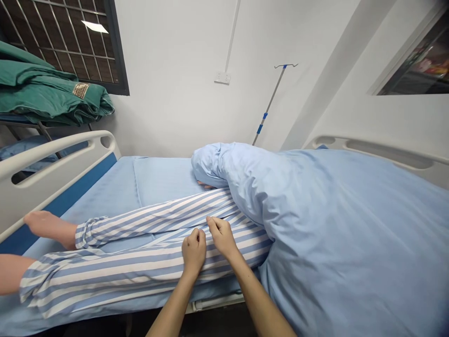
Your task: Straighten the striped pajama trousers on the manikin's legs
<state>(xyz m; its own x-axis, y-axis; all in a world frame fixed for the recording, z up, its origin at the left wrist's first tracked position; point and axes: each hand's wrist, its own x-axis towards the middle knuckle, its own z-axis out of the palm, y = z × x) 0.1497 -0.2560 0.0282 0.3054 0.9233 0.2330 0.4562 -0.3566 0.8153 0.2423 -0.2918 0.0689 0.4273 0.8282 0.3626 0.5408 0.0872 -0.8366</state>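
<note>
Both my hands are curled closed over the thigh of a figure lying on the bed. My left hand is a fist on or just above the near leg, with no object showing in it. Beside it, slightly farther forward, my right hand is also closed, thumb side up, and nothing shows in its fingers. Under them are blue-and-white striped trousers, covering both legs down to the bare feet. A light blue quilt covers the figure's upper part, its folded edge just right of my right hand. Fingers peek out below the quilt.
The bed has a light blue sheet and a cream-and-blue end board at left; another board stands at right. An IV pole rises behind. Green folded cloth lies by the barred window. A socket is on the wall.
</note>
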